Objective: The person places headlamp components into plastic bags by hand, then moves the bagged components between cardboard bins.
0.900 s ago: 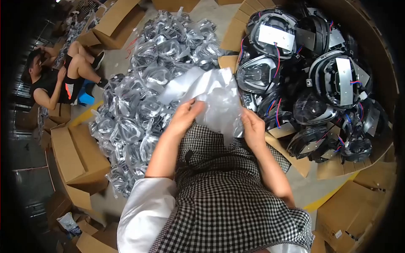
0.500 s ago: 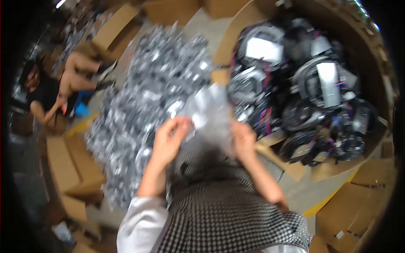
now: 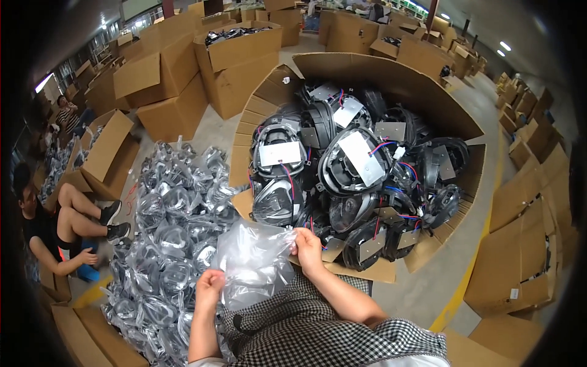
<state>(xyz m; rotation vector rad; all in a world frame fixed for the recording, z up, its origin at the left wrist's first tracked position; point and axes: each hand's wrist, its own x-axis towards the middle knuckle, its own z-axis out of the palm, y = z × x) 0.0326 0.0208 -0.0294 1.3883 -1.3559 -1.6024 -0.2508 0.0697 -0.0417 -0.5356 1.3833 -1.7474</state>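
Note:
A clear plastic bag (image 3: 254,260) is spread out in front of my checked apron, limp and creased. My right hand (image 3: 309,249) is closed, pinching the bag's upper right corner. At its left edge, my left hand (image 3: 209,289) has its fingers curled in a pinch on the film. Just beyond, a large open cardboard box (image 3: 391,68) holds several black housings (image 3: 358,160) with silver plates and red and blue wires. To the left of the bag lies a heap of plastic-wrapped parts (image 3: 174,241).
A person (image 3: 52,229) in black sits low at the left, beyond the heap. Cardboard cartons (image 3: 171,110) stand stacked at the far left, and more cartons (image 3: 513,244) line the right. A yellow floor line (image 3: 455,306) runs between the box and those cartons.
The view has tilted up, showing more of the hall. The bag has opened out wider between my hands, and my left hand now sits lower than my right.

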